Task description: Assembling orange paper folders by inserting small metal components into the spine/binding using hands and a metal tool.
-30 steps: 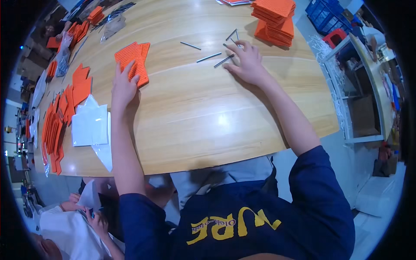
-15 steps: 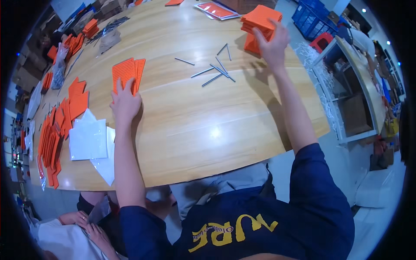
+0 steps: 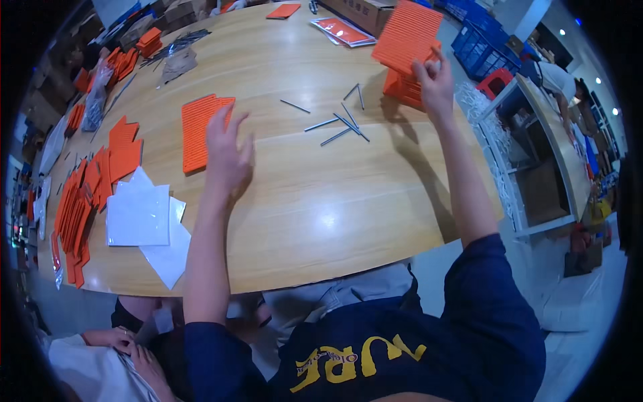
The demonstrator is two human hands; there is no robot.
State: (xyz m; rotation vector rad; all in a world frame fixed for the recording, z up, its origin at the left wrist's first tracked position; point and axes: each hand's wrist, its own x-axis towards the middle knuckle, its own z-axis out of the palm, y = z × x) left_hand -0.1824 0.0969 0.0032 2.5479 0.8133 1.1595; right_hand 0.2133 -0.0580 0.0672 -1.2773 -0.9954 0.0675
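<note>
At the far right of the table, my right hand (image 3: 435, 84) grips an orange ridged panel (image 3: 410, 35) by its near edge. The panel is tilted up above a stack of similar orange pieces (image 3: 402, 88). My left hand (image 3: 229, 149) hovers over the wood with its fingers apart and nothing in them. Just beside it, to its left, lie overlapping orange ridged panels (image 3: 197, 137). Between my hands, several thin grey metal rods (image 3: 338, 126) are scattered on the table (image 3: 321, 181).
White plastic bags (image 3: 138, 218) and piled orange panels (image 3: 75, 211) lie at the left. At the far side are a flat orange-and-white package (image 3: 343, 31) and a cardboard box (image 3: 362, 13). A seated person's hands (image 3: 137, 348) rest at lower left. Blue crates (image 3: 479, 47) stand beyond the right edge.
My right hand has lifted an orange panel, tilting it up off the stack. My left hand has come off the orange panels and moved right, fingers apart.
</note>
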